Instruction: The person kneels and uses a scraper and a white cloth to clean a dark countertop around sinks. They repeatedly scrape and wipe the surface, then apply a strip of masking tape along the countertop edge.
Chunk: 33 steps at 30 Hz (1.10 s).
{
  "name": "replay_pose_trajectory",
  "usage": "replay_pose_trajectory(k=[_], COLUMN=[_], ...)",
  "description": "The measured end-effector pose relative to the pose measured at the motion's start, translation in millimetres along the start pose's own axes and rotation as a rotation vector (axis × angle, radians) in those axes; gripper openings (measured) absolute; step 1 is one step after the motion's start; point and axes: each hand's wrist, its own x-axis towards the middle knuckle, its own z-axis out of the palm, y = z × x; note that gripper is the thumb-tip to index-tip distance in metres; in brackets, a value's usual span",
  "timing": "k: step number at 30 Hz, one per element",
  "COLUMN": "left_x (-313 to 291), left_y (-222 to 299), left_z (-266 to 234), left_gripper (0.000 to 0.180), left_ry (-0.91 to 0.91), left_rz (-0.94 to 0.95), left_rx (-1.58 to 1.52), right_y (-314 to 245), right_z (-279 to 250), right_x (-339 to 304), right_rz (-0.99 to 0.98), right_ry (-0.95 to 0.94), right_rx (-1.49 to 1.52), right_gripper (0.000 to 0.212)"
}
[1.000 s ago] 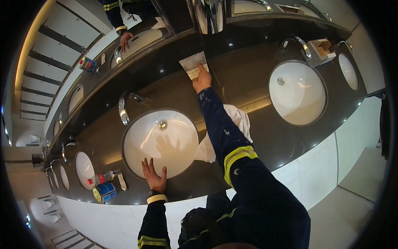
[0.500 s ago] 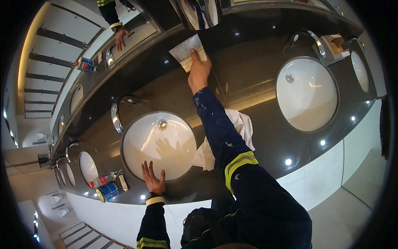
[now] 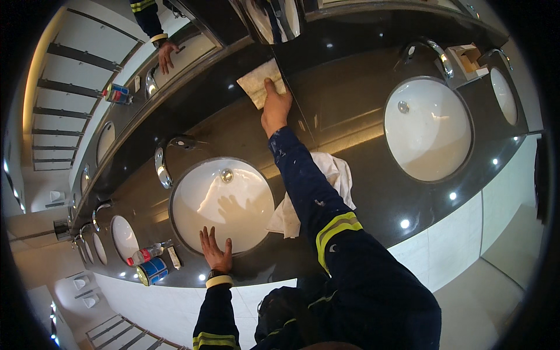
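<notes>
My right hand (image 3: 276, 109) reaches to the back of the dark countertop. Its fingers grip a flat, roughly square, stained pale plate (image 3: 255, 86), held against the upright dark backsplash; what kind of tool it is I cannot make out. With fingers spread, my left hand (image 3: 216, 252) leans on the front rim of the round white sink (image 3: 251, 204) and holds nothing. A crumpled white cloth (image 3: 284, 220) lies on the counter right of that sink, partly under my right forearm.
Left of my left hand stand a blue can (image 3: 153, 271), a clear bottle with a red label (image 3: 143, 255) and a small pale strip (image 3: 174, 257). A curved chrome faucet (image 3: 163, 167) rises behind the sink. At right are another sink (image 3: 429, 134) and an open box (image 3: 466, 65).
My right hand and the plate have shifted slightly down, and the plate's face has turned from greyish to beige in the light. The left hand stays in place.
</notes>
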Motion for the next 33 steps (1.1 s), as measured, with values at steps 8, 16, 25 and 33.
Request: replay_pose_trajectory(k=[8,16,25,33], left_x=[-1.1,-1.1,-1.2,0.2], left_y=[-1.3,-0.7,-3.0,-1.1], left_z=[0.9,1.2,3.1,-0.2], left_gripper=[0.067,0.067,0.067,0.066], left_ry=[0.004,0.02,0.031,0.014], left_rz=[-0.006,0.002,0.008,0.004], left_rx=[0.005,-0.016,-0.03,-0.037], right_y=[-4.1,0.9,-6.9,-15.0], right_z=[-1.2,-4.9,19.2,19.4], right_x=[-4.8,5.1,9.6,6.0], right_rz=[0.022,-0.055,-0.131,-0.1], right_ry=[0.033,-0.008,-0.101,-0.113], right_rx=[-0.052,-0.109,-0.044,-0.007], right_gripper=[0.027,0.023,0.023,0.024])
